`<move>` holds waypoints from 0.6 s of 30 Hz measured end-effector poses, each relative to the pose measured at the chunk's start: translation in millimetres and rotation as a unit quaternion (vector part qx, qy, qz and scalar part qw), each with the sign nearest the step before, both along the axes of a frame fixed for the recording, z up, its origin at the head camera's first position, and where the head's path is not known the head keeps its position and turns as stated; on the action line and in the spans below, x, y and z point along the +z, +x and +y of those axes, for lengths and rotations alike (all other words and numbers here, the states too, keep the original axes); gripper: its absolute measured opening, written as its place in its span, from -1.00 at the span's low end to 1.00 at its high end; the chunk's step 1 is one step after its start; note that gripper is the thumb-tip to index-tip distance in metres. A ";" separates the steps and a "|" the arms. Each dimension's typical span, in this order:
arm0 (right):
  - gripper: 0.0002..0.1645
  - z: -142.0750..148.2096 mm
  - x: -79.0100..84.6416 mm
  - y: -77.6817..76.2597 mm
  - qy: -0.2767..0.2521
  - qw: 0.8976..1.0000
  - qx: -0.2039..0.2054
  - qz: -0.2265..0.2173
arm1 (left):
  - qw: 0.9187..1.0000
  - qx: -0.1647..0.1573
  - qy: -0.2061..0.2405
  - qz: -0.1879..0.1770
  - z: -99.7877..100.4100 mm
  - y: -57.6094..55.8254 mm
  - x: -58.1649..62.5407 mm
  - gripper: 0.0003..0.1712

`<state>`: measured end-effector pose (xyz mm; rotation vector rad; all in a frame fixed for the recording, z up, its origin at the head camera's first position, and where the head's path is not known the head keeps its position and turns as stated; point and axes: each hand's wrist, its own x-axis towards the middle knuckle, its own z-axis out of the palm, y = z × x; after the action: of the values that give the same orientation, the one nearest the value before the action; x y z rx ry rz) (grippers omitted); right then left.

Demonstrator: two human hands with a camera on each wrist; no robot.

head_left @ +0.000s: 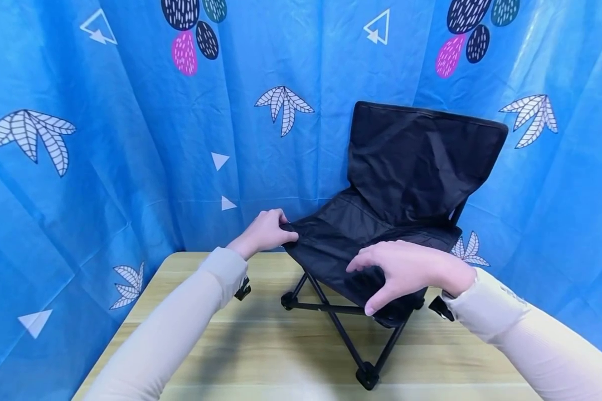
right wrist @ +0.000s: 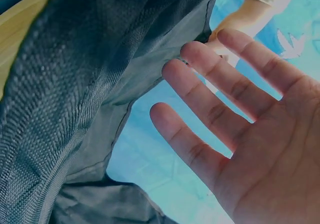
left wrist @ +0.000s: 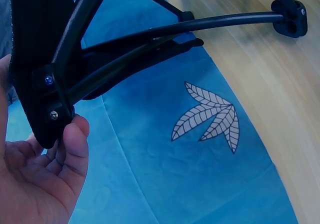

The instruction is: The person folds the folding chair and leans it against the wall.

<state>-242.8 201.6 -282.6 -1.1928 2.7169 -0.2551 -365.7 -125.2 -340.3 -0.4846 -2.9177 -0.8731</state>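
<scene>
A black folding chair (head_left: 341, 239) stands unfolded on the wooden table, its backrest (head_left: 421, 161) at the back right and its crossed legs below the seat. My left hand (head_left: 268, 229) grips the seat's left front corner, thumb on top. In the left wrist view the fingers (left wrist: 75, 139) curl up under the screwed corner joint (left wrist: 52, 101). Over the front part of the seat hovers my right hand (head_left: 401, 273), thumb spread from its fingers and nothing held. The right wrist view has those fingers (right wrist: 195, 89) extended beside the dark seat fabric (right wrist: 100, 84).
Pale wooden table (head_left: 261, 345) carries the chair's feet (head_left: 367, 376). Behind it hangs a blue patterned curtain (head_left: 281, 167), close to the backrest. A black strap buckle (head_left: 243, 288) dangles at the left cuff and another strap end (head_left: 441, 308) at the right cuff.
</scene>
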 end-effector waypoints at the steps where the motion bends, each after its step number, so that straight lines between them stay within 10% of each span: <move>1: -0.08 -1.0 0.0 1.2 0.000 1.000 0.005 0.001 | 1.000 -0.001 0.000 -0.001 -1.9 -0.2 -0.1 -0.48; 18: -0.25 -13.9 -5.1 18.0 0.009 0.998 0.054 0.008 | 1.000 0.001 0.011 -0.012 -32.6 3.4 -0.9 -0.38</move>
<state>-224.8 187.7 -287.7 -1.3365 2.6521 -0.2065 -362.4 -157.8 -341.2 -0.4716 -2.9258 -0.9153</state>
